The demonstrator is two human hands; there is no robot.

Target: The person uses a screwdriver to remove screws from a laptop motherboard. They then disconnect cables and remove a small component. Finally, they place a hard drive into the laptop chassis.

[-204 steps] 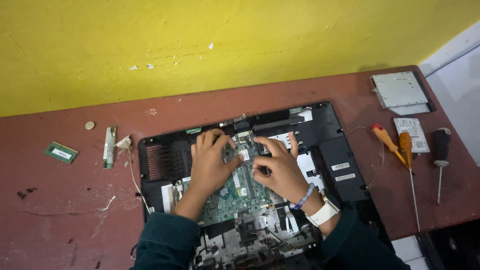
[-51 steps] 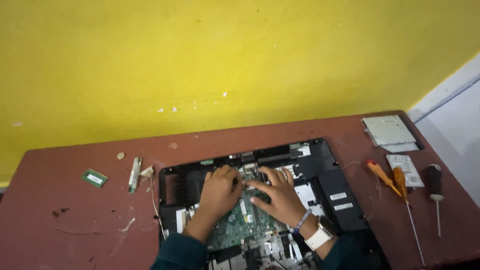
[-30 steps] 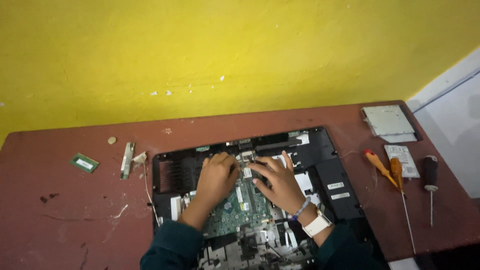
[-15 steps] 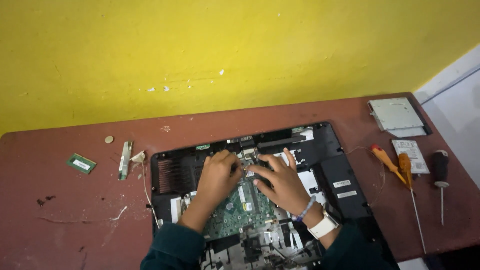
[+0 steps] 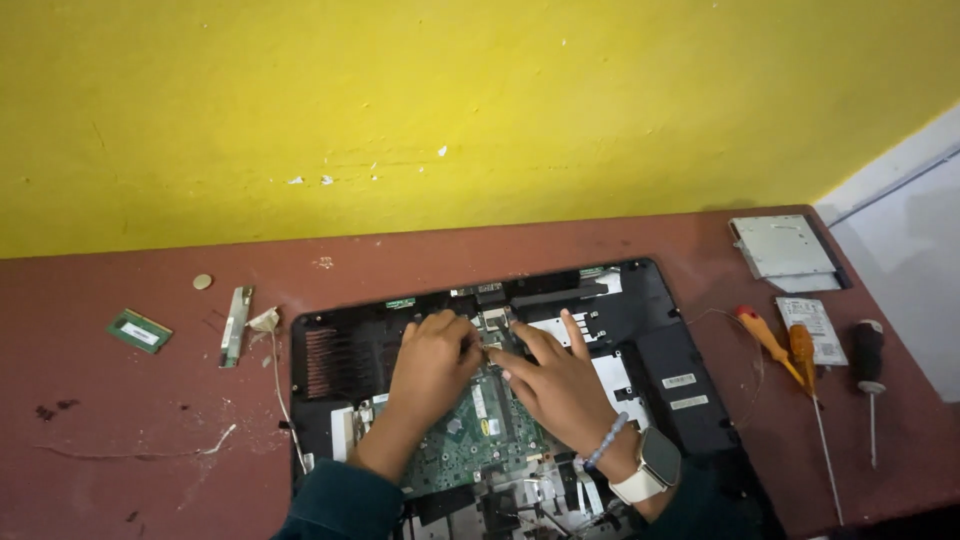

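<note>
Here your forearms are cut off by the near edge, and your left hand [image 5: 430, 365] and right hand [image 5: 562, 385] pinch a small part, hard to make out, over the green motherboard [image 5: 478, 435] in the opened laptop base [image 5: 660, 360]. Farther off, the reddish table [image 5: 120, 400] meets a yellow wall [image 5: 400, 100].

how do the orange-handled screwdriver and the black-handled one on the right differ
The orange-handled screwdriver has a long thin shaft; the black-handled screwdriver has a thicker handle and a shorter shaft. The orange one lies nearer the opened laptop, the black one farther right. Both lie untouched on the table.
</note>
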